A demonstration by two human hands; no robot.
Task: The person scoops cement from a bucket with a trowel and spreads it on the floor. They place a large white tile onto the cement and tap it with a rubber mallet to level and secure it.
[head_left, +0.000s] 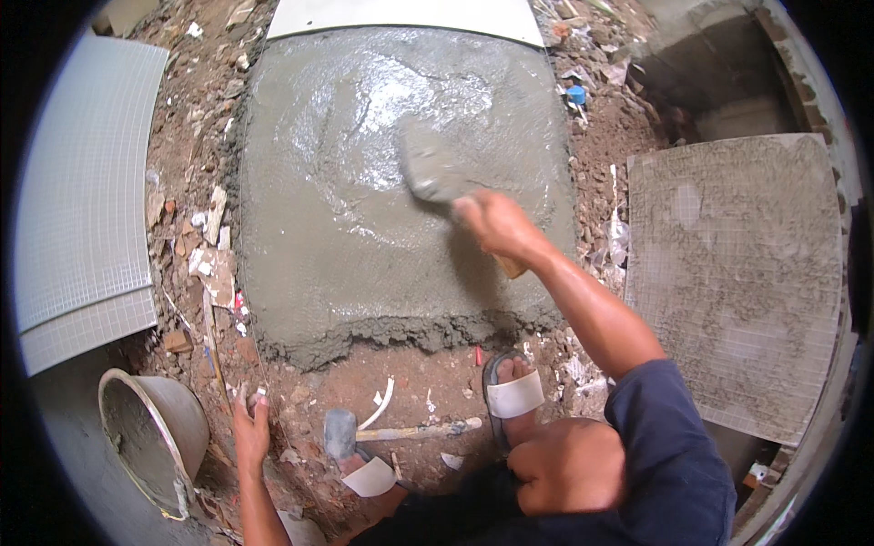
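My right hand grips the wooden handle of a cement-coated trowel, whose motion-blurred blade rests on or just over a square of wet grey mortar. At lower left, my left hand has its fingers curled, with a small pale thing at the fingertips that I cannot make out. A rubber mallet with a long pale handle lies on the dirt between my sandaled feet, beside a short curved white strip.
A pale panel borders the mortar's far edge. Grid-backed tiles lie at left, above a mortar bucket. A mortar-smeared tile lies at right, below a dark recess. Rubble and a small blue object flank the mortar.
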